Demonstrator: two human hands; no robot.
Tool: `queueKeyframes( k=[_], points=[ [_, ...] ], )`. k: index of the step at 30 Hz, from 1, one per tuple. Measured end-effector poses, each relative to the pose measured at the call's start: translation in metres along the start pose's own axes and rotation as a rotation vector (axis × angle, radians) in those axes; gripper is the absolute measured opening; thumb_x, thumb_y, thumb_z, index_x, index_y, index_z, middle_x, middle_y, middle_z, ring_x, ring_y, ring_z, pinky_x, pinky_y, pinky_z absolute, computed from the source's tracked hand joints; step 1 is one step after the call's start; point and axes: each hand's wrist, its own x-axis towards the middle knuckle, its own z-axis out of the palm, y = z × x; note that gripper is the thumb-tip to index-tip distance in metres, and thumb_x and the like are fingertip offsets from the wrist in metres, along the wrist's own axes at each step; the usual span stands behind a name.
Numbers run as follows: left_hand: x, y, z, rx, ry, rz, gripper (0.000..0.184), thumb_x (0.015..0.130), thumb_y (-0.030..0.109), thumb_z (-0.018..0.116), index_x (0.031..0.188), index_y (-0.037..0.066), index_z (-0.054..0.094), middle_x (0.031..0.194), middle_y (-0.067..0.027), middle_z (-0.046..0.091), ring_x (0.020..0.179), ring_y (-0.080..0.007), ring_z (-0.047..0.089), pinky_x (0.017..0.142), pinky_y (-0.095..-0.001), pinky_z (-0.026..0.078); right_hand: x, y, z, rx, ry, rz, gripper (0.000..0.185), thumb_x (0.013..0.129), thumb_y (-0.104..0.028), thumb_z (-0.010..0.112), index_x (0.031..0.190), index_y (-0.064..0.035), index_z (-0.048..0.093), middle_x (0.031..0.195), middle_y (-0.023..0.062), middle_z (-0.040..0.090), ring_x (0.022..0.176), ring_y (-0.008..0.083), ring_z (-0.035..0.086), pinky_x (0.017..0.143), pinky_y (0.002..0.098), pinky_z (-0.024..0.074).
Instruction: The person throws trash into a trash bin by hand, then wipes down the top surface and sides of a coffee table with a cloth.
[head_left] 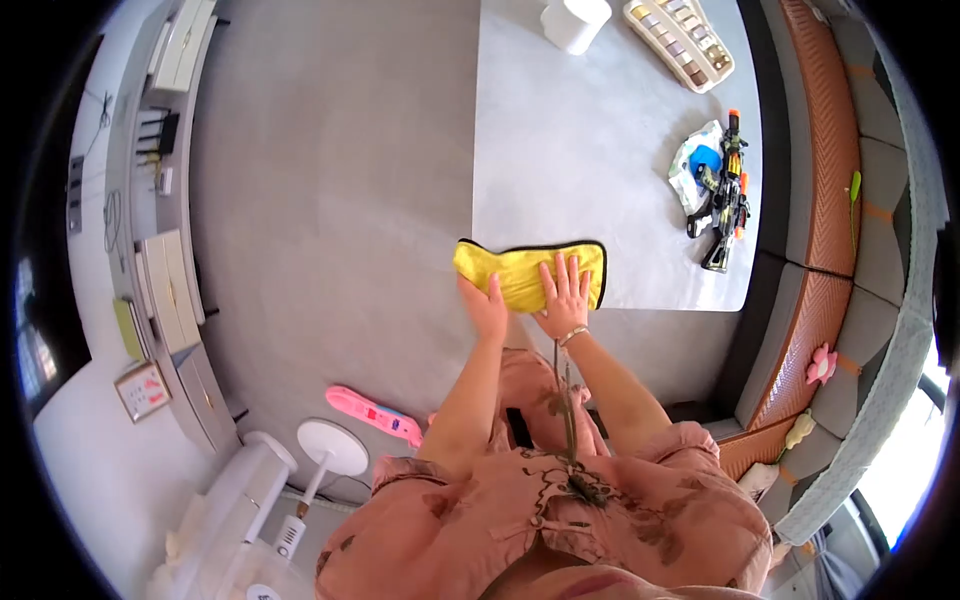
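Note:
A yellow cloth with black edging (520, 270) lies over the near left corner of the grey table (590, 150), its left end hanging past the table's edge. My left hand (486, 310) holds that end, with the thumb on top and the other fingers mostly hidden by the cloth. On the cloth's right part rests my right hand (566, 298), palm down, fingers stretched out and slightly spread. A bracelet (573, 334) circles the right wrist.
Along the table's right side lie a toy gun (728, 190) and a plastic packet (692, 165). Farther back are a tray of small blocks (682, 42) and a white container (576, 24). A sofa (800, 240) borders the right; a pink toy (374, 414) lies on the floor.

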Motion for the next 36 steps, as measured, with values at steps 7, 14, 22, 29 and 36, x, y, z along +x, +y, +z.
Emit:
queueKeyframes(
  k=[7,14,22,29,36],
  points=[
    [0.053,0.021,0.008,0.408,-0.171,0.096,0.066,0.086,0.022,0.063,0.136,-0.006,0.031,0.128,-0.0269,0.047,0.114,-0.0425,0.05,0.094,-0.047,0.043,0.048,-0.005,-0.024,0.082,-0.08,-0.026,0.093,0.069,-0.051,0.072,0.148,-0.0241,0.03,0.157,0.0058,0.016,0.145,0.0311,0.014,0.114,0.0575,0.0142],
    [0.127,0.057,0.049,0.465,-0.138,0.261,0.067,0.086,0.024,0.063,0.134,-0.01,0.031,0.128,-0.0286,0.046,0.114,-0.0433,0.05,0.093,-0.0472,0.043,0.124,0.013,-0.052,0.046,-0.104,-0.141,0.091,0.068,-0.057,0.072,0.145,-0.0273,0.034,0.157,0.0006,0.019,0.145,0.0235,0.015,0.115,0.0531,0.0152],
    [0.228,0.147,0.122,0.725,-0.07,0.616,0.079,0.087,0.033,0.061,0.142,-0.008,0.024,0.147,-0.0279,0.029,0.136,-0.045,0.027,0.112,-0.0524,0.023,0.214,0.052,-0.081,0.012,0.105,-0.04,0.075,0.083,-0.061,0.054,0.146,-0.0284,0.032,0.156,-0.0031,0.022,0.145,0.0215,0.016,0.116,0.0511,0.0129],
    [0.188,0.142,0.132,0.559,-0.775,1.158,0.066,0.09,0.039,0.053,0.148,0.021,0.03,0.155,-0.0217,0.018,0.141,-0.0438,0.019,0.113,-0.0571,0.016,0.164,0.041,-0.062,0.204,0.304,0.465,0.068,0.076,-0.039,0.063,0.138,-0.0151,0.046,0.154,0.0047,0.028,0.143,0.0289,0.022,0.114,0.0548,0.0131],
    [0.208,0.165,0.148,0.639,-1.223,1.475,0.065,0.086,0.039,0.057,0.146,0.027,0.036,0.156,-0.0135,0.021,0.143,-0.0348,0.019,0.115,-0.0484,0.015,0.15,0.031,-0.041,0.142,0.369,0.656,0.069,0.081,-0.05,0.058,0.135,-0.0084,0.048,0.153,0.0089,0.029,0.143,0.0329,0.021,0.112,0.0584,0.0131]
  ],
)
